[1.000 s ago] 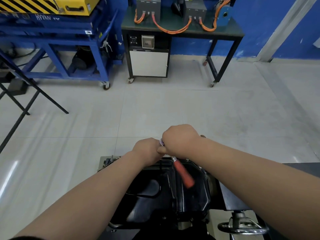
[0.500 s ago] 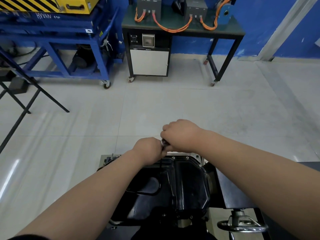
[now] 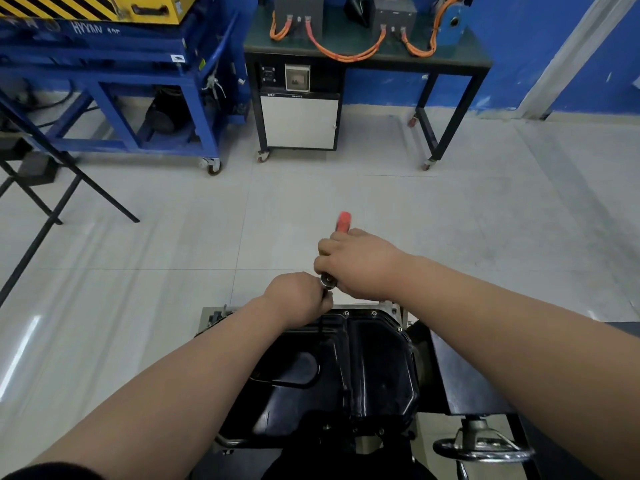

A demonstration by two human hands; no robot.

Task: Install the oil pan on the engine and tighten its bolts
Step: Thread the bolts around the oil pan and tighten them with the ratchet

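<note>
Ratchet in right grip and left grip, oil pan just beneath

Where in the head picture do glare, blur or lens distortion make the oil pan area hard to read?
Head view: light reflects as pale streaks on the glossy tiled floor at left and as thin highlights on the shiny black metal oil pan, whose far-rim bolts are readable; the red-handled metal ratchet in the right hand looks slightly soft; the wide lens distorts the picture's edges.
</note>
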